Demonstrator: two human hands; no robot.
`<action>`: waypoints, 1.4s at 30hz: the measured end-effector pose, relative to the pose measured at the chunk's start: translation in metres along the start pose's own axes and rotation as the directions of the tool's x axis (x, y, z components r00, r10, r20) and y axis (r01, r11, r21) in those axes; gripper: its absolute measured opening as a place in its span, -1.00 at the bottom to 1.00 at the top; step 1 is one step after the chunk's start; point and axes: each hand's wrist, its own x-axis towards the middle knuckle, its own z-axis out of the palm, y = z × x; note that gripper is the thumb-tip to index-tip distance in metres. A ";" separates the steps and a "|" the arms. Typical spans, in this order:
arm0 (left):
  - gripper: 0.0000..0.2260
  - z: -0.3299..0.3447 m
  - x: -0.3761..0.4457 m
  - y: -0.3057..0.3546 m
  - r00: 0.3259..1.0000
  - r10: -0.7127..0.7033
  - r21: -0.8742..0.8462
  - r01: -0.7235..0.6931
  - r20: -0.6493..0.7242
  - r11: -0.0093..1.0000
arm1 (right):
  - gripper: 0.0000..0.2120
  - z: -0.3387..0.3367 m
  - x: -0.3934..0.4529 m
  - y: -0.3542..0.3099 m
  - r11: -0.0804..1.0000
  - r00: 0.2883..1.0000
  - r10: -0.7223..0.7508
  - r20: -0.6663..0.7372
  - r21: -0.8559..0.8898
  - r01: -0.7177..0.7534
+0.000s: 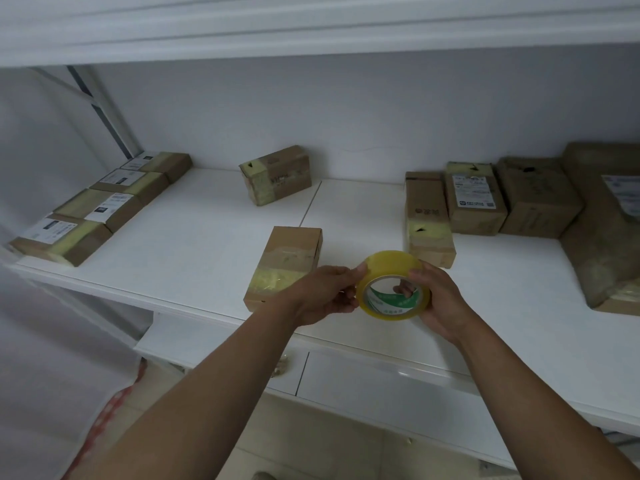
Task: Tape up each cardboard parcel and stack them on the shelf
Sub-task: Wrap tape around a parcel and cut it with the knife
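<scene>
A yellow tape roll point(381, 268) with a green-and-white core is held above the front of the white shelf point(194, 237). My right hand point(438, 299) grips it, fingers hooked through the core. My left hand point(325, 294) pinches the roll's left rim with thumb and fingertips. Just behind my left hand lies a small cardboard parcel point(285, 261) with a yellowish tape band across it. Another taped parcel point(277, 174) stands at the back centre. A narrow parcel point(427, 216) lies to the right of the roll.
A row of several flat labelled parcels point(100, 206) runs along the shelf's left side. More parcels point(474, 199) and a large box point(602, 223) crowd the right side. A shelf board point(311, 32) hangs overhead. A lower ledge point(381, 382) juts out below the front edge.
</scene>
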 end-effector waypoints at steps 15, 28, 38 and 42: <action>-0.70 -0.007 -0.005 -0.010 0.970 0.139 -0.317 -0.070 0.201 0.946 | -0.56 -0.009 0.001 0.004 0.972 0.990 0.072 0.118 0.214 -0.096; -0.72 -0.004 -0.001 -0.013 0.996 0.074 -0.089 -0.078 -0.046 0.993 | -0.28 -0.005 0.003 -0.001 0.997 0.997 0.047 0.067 0.051 -0.050; -0.70 -0.015 0.017 -0.033 0.987 0.040 0.269 0.004 -0.156 0.963 | -0.81 -0.012 -0.003 -0.017 0.704 0.994 0.102 -0.034 -0.703 -0.097; -0.71 -0.012 0.027 -0.036 0.995 0.008 0.183 0.010 -0.100 0.983 | -0.75 -0.009 0.001 -0.033 0.468 0.990 0.102 -0.095 -0.874 -0.132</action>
